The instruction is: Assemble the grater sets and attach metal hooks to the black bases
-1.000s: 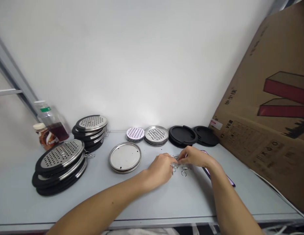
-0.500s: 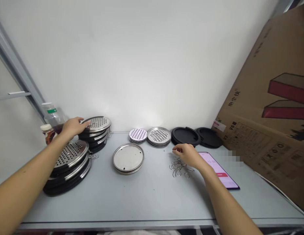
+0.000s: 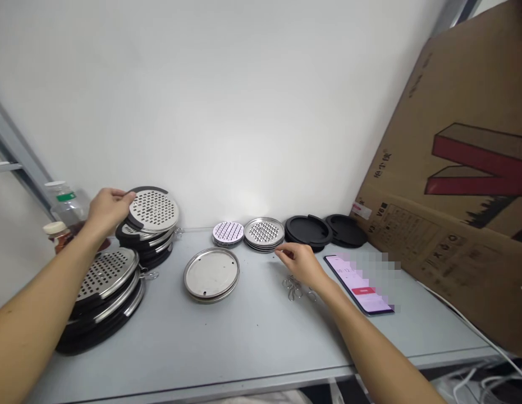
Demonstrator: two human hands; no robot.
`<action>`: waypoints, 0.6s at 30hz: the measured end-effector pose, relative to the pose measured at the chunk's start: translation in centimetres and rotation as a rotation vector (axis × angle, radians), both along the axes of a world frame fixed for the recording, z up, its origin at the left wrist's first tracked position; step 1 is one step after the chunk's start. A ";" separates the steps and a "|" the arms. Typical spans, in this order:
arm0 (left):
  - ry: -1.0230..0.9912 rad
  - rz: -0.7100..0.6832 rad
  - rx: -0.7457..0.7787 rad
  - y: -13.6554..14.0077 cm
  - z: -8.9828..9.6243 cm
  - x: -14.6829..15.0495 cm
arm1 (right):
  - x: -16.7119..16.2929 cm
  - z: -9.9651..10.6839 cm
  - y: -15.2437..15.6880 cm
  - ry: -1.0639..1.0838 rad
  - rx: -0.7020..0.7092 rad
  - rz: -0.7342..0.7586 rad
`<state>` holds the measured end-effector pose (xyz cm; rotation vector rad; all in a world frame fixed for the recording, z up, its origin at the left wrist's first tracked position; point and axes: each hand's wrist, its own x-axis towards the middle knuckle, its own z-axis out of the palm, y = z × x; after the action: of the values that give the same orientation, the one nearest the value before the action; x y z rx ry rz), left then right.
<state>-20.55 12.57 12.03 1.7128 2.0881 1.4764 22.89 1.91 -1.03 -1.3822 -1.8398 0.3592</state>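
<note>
- Grater (image 3: 156, 210), round, perforated silver metal, black edging (image 3: 136, 220): likely light, stiff; best gripped by edging.
- Left hand (image 3: 111, 210): clamped there.
- Right hand (image 3: 301, 264): cannot tell whether fingertips meet.

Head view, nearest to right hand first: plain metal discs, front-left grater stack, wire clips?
1. Wire clips: just below the right hand in view.
2. Plain metal discs: left of the hand.
3. Front-left grater stack: farther, at far left.

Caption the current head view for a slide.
Left hand grips a tilted black-edged perforated disc at the rear stack; right hand poised near metal wire loops on the grey table.
</note>
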 end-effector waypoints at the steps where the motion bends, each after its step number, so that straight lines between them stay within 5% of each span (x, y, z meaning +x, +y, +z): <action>1: -0.035 -0.006 0.024 -0.7 0.3 1.2 | -0.3 0.2 -0.1 0.077 -0.003 -0.008; 6: -0.207 -0.253 0.051 -4.8 -0.8 11.5 | -1.5 1.4 -0.3 0.688 -0.191 0.121; 11: -0.041 -0.597 0.138 -8.5 -3.5 22.2 | -1.0 1.4 -0.1 1.067 -0.390 0.298; 14: -0.044 -0.690 0.063 -10.4 -3.9 24.3 | 0.0 1.5 0.0 1.181 -0.430 0.273; 18: -0.273 -0.909 -0.282 -13.3 -4.8 22.7 | 1.4 2.1 -0.2 1.207 -0.595 0.281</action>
<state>2.15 -0.77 7.25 1.8151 1.0483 0.9841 24.28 1.72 1.07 -0.8473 -0.8850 1.5768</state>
